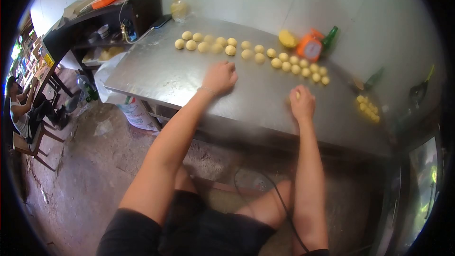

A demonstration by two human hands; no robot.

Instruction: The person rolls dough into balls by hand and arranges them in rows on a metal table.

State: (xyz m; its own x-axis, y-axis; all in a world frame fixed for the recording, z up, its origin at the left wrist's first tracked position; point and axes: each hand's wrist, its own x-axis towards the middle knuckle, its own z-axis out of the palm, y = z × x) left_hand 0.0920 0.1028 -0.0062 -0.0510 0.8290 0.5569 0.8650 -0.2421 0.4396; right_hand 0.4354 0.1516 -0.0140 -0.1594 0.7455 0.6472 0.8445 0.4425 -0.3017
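Observation:
Two rows of round, pale yellow dough balls (191, 45) run along the back of the metal table (156, 73). My left hand (220, 77) rests on the tabletop just in front of the rows. Its fingers are curled under, and whatever they may cover is hidden. Farther right, my right hand (303, 105) is closed near the table's front edge, with a small dough piece (297, 95) showing at its fingers. A pile of small dough pieces (368, 109) lies toward the right end of the table.
An orange kitchen scale (311, 46), a yellow lump (287, 39) and a green bottle (330, 37) stand by the wall. A jar (178, 9) and a phone (161, 21) are at the back left. A seated person (28, 109) is at far left. A cable (279, 194) hangs near my legs.

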